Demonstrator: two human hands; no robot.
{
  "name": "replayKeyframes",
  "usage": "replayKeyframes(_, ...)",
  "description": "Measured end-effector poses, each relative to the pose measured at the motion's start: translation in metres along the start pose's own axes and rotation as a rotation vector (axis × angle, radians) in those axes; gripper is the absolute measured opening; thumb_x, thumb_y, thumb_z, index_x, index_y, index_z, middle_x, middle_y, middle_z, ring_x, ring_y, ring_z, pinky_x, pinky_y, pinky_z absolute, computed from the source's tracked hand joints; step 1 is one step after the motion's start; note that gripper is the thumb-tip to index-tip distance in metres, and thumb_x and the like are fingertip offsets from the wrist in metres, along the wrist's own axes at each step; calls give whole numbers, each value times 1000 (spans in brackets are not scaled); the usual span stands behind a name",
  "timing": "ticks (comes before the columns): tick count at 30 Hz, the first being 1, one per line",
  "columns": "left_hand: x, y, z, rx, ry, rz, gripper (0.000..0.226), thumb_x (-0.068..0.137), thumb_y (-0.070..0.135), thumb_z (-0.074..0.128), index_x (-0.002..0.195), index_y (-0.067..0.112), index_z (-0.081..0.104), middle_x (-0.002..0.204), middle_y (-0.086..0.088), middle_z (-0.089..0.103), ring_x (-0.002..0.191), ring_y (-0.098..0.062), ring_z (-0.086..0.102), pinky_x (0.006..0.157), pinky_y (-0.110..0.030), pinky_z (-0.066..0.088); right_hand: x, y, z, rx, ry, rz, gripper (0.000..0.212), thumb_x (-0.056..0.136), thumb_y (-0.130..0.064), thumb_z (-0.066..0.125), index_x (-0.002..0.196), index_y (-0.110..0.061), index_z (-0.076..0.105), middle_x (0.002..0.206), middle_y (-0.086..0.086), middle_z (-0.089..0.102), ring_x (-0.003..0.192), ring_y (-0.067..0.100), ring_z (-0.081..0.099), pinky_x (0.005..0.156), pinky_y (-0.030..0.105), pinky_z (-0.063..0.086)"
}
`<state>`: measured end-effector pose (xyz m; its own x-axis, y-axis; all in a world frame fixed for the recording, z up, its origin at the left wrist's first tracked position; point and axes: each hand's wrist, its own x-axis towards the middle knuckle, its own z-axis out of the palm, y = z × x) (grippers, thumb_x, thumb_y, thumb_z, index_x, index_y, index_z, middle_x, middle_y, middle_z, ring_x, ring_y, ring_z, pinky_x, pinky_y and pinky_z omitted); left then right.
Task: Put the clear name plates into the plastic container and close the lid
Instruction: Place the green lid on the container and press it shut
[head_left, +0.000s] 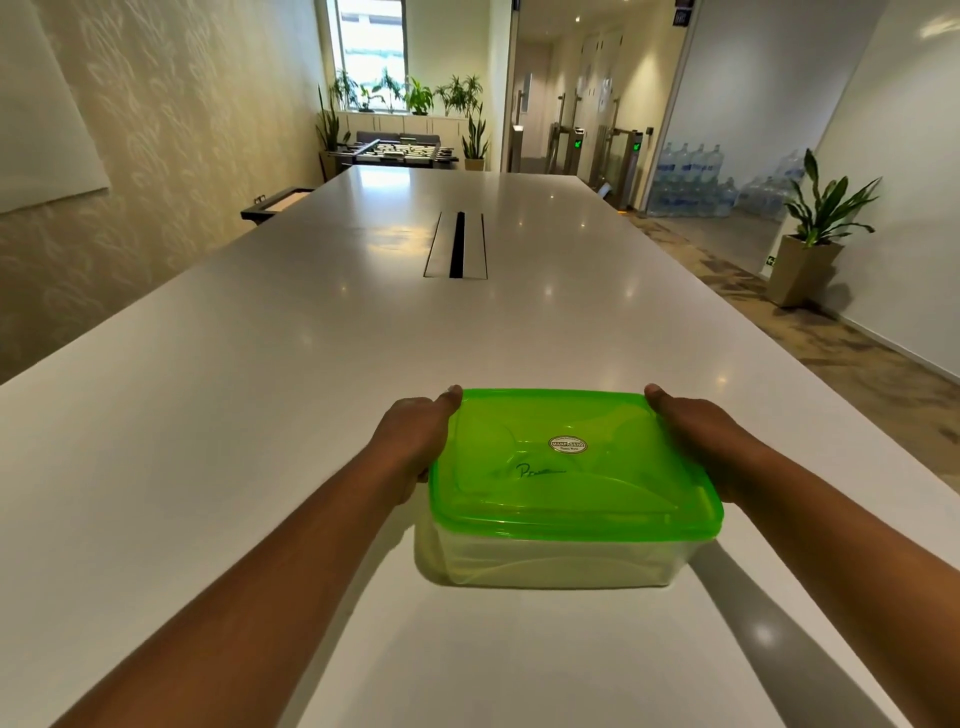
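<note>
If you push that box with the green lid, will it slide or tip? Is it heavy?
The box would probably slide: the table looks smooth and glossy. It is wide and low, so tipping seems unlikely. Its thin clear walls suggest it is fairly light.

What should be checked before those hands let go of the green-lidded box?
1. The lid sits on the container: ok.
2. Lid pressed shut all round: cannot tell; the near edge looks flush, but the seal at the far edge does not show.
3. The name plates are inside: cannot tell; the clear wall shows only faint shapes.
4. Grip: left hand and right hand hold opposite sides, thumbs at the lid's far corners: ok.
5. Container stands flat on the table: ok.
</note>
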<state>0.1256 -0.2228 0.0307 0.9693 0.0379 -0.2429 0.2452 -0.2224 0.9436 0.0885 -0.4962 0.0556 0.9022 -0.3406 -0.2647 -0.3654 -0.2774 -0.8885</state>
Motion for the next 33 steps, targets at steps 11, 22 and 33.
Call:
replayKeyframes(11,-95,-41,-17,366,129,115,82,62,95,32,44,17,49,34,1,47,36,-21,50,50,-30,38,-76,43,-15,-100,79,-70,70,64,-78,52,75,-8,54,41,8,51,32,21,44,40,24,35)
replayKeyframes(22,-115,-58,6,-156,167,152,56,87,54,61,44,19,49,31,4,40,27,-13,38,34,-19,30,-91,61,-4,217,80,-72,51,63,-54,68,71,-7,49,36,-1,35,31,14,33,37,25,30)
replayKeyframes(33,-108,-62,11,-103,145,193,53,84,67,54,52,24,60,30,0,49,26,-11,46,31,-18,34,-92,56,-6,250,151,-15,51,65,-57,72,71,-11,53,40,-1,35,38,14,35,36,23,36)
